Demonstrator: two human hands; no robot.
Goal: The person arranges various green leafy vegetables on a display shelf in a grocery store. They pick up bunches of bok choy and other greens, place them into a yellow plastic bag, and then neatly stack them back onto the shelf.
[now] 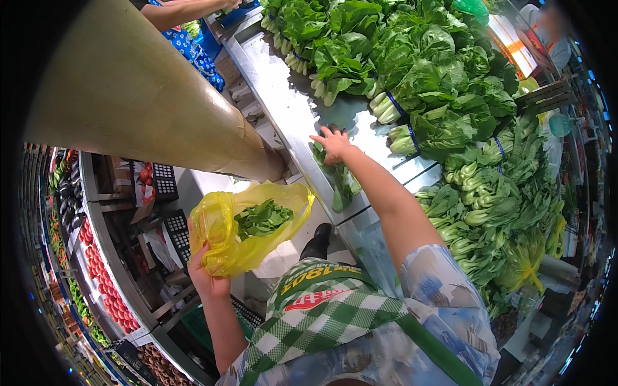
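Held in my left hand point(210, 275) is a thin yellow plastic bag point(217, 241), its mouth spread wide. Loose green leaves point(264, 219) lie inside it. My right hand point(333, 144) reaches over the metal counter point(299, 140) with its fingers spread. Under and beside that hand, loose leaves point(344, 193) lie along the counter's near edge; whether the fingers touch them I cannot tell. Bundles of leafy greens tied with blue bands point(386, 108) are piled just beyond my right hand. Bok choy point(475, 193) is heaped to the right.
A thick, round, tan column point(159, 96) stands at the left of the counter. A person in a blue floral garment point(193, 53) is at the top left, another person point(550, 38) at the top right. Tomatoes point(108, 289) and eggplants point(70, 198) fill a stand at the left, above black crates point(176, 231).
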